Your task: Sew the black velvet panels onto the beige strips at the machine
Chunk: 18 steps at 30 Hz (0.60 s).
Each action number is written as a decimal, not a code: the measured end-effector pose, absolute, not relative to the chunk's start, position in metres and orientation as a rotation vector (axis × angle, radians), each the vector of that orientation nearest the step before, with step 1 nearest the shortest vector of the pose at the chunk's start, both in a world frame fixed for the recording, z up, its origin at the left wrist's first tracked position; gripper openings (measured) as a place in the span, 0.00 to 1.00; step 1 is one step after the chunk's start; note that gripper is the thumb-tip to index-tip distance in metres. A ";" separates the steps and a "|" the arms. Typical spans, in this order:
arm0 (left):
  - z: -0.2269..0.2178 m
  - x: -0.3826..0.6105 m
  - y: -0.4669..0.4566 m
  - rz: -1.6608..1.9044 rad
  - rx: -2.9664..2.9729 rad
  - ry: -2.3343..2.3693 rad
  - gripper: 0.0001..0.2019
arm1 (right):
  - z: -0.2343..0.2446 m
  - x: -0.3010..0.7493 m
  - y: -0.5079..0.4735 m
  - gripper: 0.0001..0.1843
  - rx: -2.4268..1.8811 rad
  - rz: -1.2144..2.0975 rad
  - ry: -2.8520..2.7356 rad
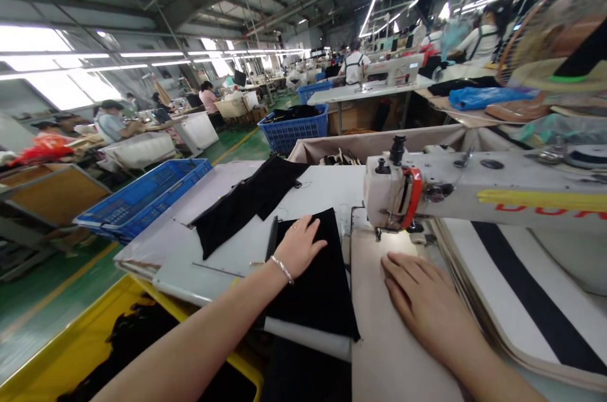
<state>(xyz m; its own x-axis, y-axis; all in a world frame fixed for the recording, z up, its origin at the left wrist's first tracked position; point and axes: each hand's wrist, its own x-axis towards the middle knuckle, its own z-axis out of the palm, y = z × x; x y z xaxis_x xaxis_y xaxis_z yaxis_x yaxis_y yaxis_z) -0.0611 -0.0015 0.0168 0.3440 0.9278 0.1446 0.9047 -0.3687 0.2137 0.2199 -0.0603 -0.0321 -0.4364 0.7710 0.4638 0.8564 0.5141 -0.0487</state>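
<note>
My left hand [301, 245] rests with spread fingers on a black fabric piece [327, 288] lying on the sewing table [327, 187]. My right hand [422, 294] lies flat, fingers stretched out, on a beige panel [379, 339] just in front of the sewing machine's needle area. The head of the sewing machine [386, 190], with a red guard, stands above that panel, and its lamp lights the spot near my right fingertips. Farther left on the table lies another black fabric piece [241, 200], apart from my hands.
A stack of white panels with a dark stripe [526, 288] lies right of my right hand. Below on the left is a yellow bin [61, 342] holding black pieces. Blue crates [152, 190] stand beyond the table's left edge. Several people work at machines farther off.
</note>
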 end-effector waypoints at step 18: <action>0.019 -0.051 0.020 0.447 2.229 1.439 0.14 | -0.017 0.213 -0.067 0.19 -1.405 -0.111 -2.277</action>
